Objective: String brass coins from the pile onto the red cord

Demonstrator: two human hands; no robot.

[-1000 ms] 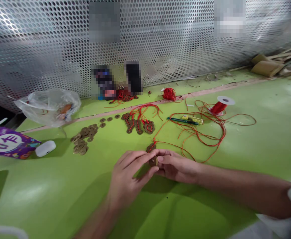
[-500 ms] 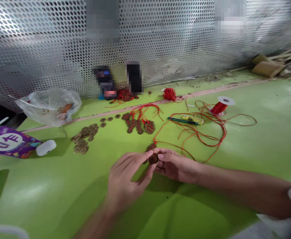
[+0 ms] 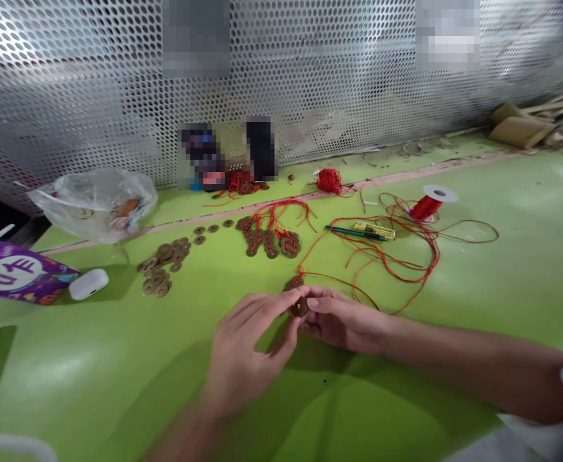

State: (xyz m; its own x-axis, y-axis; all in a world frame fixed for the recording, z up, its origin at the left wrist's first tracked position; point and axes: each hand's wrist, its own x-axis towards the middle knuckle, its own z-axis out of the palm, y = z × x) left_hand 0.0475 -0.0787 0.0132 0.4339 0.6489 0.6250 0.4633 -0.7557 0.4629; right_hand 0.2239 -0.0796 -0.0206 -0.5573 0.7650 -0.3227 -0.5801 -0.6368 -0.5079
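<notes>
I see my left hand (image 3: 245, 356) and right hand (image 3: 339, 321) meeting fingertip to fingertip near the middle of the green tabletop (image 3: 502, 282), both pinched on one brown coin (image 3: 300, 307), remaining fingers loosely curled. A red cord (image 3: 382, 256) runs from the coin far right toward a spool (image 3: 428, 204). Loose coins (image 3: 163, 266) lie far left, well apart.

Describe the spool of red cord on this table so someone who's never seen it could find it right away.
Start at the green table and look toward its far right part, short of the perforated metal wall. There lies the spool, tipped on its side, right of a yellow lighter and pen. Unlike the bare red cord ball further back, it has white round end flanges, and loose cord trails from it.
</notes>
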